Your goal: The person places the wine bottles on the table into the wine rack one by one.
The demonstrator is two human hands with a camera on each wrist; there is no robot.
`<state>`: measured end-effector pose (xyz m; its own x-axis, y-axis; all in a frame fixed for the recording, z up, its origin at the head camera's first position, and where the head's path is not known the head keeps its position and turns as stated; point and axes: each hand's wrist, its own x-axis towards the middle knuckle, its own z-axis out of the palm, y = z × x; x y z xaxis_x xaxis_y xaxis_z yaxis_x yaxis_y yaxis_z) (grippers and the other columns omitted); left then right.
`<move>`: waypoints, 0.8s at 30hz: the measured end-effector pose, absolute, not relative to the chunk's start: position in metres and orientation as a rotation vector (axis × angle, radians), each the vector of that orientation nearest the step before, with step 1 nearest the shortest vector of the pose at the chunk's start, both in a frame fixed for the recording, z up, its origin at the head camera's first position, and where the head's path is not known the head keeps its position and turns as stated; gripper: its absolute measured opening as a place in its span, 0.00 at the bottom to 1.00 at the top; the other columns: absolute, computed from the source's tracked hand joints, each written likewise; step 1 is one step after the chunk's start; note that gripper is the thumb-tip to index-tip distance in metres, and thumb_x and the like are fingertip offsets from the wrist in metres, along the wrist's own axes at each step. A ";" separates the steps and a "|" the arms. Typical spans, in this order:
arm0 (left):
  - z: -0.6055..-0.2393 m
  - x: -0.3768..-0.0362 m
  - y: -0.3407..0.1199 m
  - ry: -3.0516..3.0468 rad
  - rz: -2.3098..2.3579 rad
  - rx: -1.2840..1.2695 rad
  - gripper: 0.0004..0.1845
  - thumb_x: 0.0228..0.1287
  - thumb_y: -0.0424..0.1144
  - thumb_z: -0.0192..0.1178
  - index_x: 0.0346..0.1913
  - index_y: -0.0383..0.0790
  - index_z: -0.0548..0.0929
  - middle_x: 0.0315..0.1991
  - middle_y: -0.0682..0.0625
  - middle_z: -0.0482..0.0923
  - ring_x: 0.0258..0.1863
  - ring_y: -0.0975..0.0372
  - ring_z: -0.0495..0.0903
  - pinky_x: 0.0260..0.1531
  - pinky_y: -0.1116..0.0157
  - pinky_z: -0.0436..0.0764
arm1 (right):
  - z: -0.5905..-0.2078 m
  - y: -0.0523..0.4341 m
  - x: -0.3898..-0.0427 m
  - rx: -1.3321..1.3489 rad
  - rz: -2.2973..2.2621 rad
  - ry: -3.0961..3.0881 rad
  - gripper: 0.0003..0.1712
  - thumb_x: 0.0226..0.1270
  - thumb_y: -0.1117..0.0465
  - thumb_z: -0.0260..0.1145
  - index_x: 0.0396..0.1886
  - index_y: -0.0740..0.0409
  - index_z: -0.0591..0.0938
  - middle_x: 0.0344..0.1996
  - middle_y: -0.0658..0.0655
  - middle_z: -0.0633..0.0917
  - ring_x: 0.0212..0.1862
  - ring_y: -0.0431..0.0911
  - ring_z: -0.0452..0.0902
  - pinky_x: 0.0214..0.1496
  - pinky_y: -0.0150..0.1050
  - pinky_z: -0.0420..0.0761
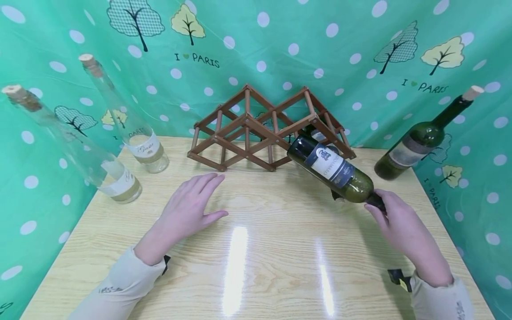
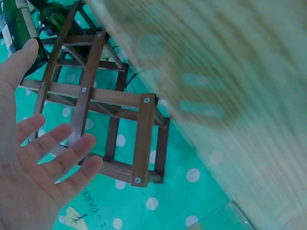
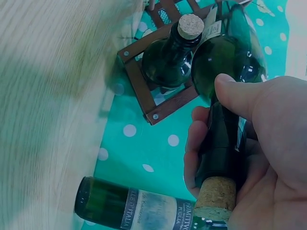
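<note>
the dark green wine bottle (image 1: 334,171) with the white and blue label hangs tilted above the wooden table (image 1: 280,266), base toward the wooden wine rack (image 1: 264,131) and neck toward the person; its base reaches the rack's right-hand openings, though the head view does not settle whether glass touches wood. the right hand (image 1: 400,226) grips it by the neck, fingers (image 3: 196,143) curled round the dark glass and the thumb laid along the top, and the right wrist view shows the cork (image 3: 216,199) end sitting just inside the palm. in that same view a second corked green bottle (image 3: 170,57) lies in a cell of the rack just beside the held one, its cork pointing outward. the left hand (image 1: 190,209) is held low over the table in front of the rack, palm down, fingers (image 2: 62,160) straight and loosely spread, holding nothing; whether it touches the tabletop cannot be told. the rack itself is a folding lattice of brown slats standing at the back of the table against the green dotted cloth (image 1: 280,53). to the right stands another corked green bottle (image 1: 424,140), well apart from the hands. at the left edge stand two clear glass bottles, one nearer (image 1: 80,153) and one farther back (image 1: 128,120), both corked and pale-labelled.
</note>
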<state>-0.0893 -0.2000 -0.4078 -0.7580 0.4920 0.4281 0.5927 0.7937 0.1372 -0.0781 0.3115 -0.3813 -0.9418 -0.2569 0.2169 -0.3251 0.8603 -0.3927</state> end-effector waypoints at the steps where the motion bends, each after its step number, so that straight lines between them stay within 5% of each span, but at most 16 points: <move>1: -0.408 -0.089 -0.201 -2.611 -0.376 -0.821 0.51 0.58 0.60 0.78 0.78 0.38 0.70 0.69 0.38 0.75 0.65 0.42 0.77 0.58 0.41 0.80 | -0.381 0.312 -0.078 0.439 0.656 -2.881 0.27 0.81 0.62 0.65 0.67 0.79 0.71 0.54 0.80 0.80 0.52 0.73 0.80 0.45 0.72 0.81; 12: -0.411 -0.088 -0.203 -2.616 -0.369 -0.813 0.51 0.58 0.60 0.78 0.78 0.38 0.70 0.68 0.38 0.75 0.64 0.42 0.77 0.57 0.41 0.81 | -0.382 0.307 -0.080 0.348 0.686 -2.884 0.24 0.81 0.60 0.65 0.63 0.76 0.74 0.46 0.73 0.82 0.40 0.61 0.79 0.35 0.55 0.81; 24: -0.410 -0.088 -0.203 -2.620 -0.368 -0.819 0.51 0.58 0.59 0.79 0.77 0.37 0.70 0.67 0.38 0.76 0.64 0.42 0.77 0.57 0.40 0.81 | -0.378 0.296 -0.077 0.285 0.719 -2.909 0.30 0.82 0.58 0.64 0.68 0.79 0.71 0.52 0.78 0.80 0.45 0.66 0.80 0.39 0.63 0.83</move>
<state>-0.0876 -0.2033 -0.4101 -0.7626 0.4921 0.4199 0.5887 0.7969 0.1353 -0.0765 0.2955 -0.3779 -0.9736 -0.1507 0.1715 -0.2133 0.8684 -0.4476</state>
